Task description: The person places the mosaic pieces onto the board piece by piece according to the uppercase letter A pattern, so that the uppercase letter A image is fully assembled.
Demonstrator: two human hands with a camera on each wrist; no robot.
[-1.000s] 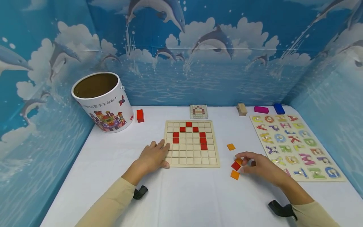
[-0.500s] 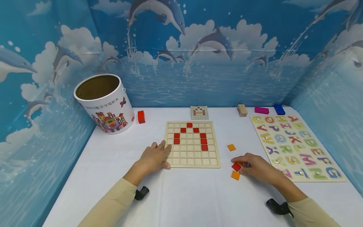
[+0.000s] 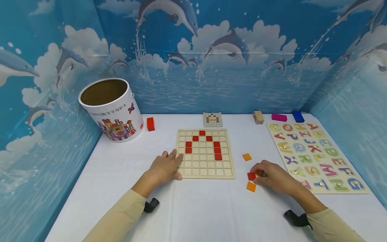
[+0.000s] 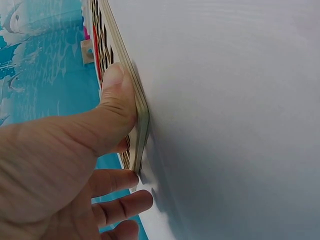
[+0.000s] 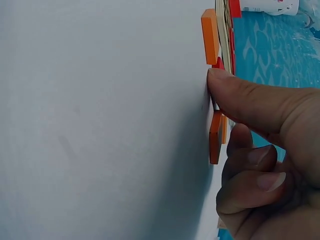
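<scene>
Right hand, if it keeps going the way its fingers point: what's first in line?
Likely the red tile right at the fingertips of the right hand, then the grid board beyond it; depth is unclear.

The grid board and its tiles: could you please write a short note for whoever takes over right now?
Left hand: flat on the table, thumb and fingers steadying the grid board at its near-left corner.
Right hand: fingers curled at the loose tiles, touching the red tile; grasp unclear.
Orange tiles lie loose right of the board.
Done: nine red squares form an arch on the board.
Left: the lower rows are unfilled, going by the pattern card.
</scene>
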